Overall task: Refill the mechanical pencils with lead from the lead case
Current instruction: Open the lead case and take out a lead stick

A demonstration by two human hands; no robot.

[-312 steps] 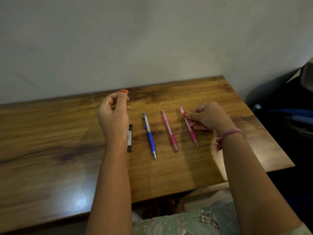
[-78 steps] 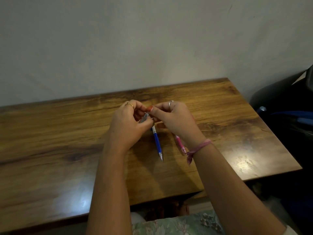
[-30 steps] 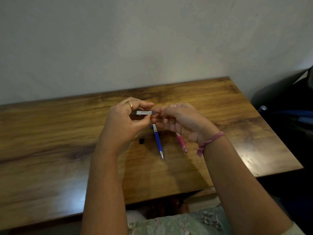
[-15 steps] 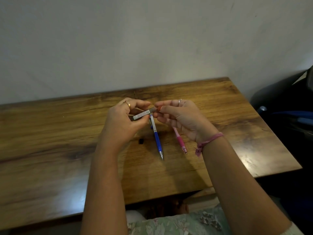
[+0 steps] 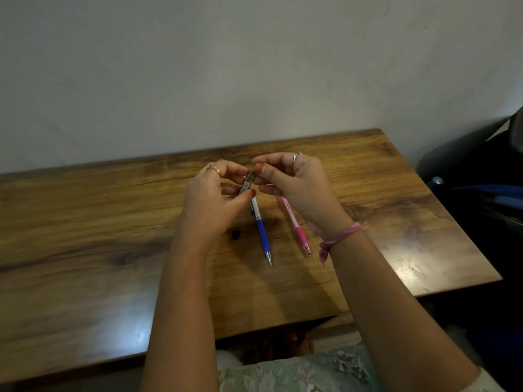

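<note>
Head view: lead case (image 5: 246, 183) now tilts steeper than half a second ago, long axis running up-right to down-left above the desk (image 5: 85, 250). Left hand (image 5: 210, 199) grips it; right hand (image 5: 294, 182) pinches its top end. Blue pencil (image 5: 261, 232) and pink pencil (image 5: 295, 226) lie unmoved, tips toward the person, black cap (image 5: 235, 235) beside.

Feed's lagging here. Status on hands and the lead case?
Left hand holds lead case; right hand pinches its top end. Blue pencil, pink pencil, small black cap on table. Nothing blocking.

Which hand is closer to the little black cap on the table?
Left. The left hand hovers just above the black cap; the right hand is farther right, beyond the blue pencil.
</note>
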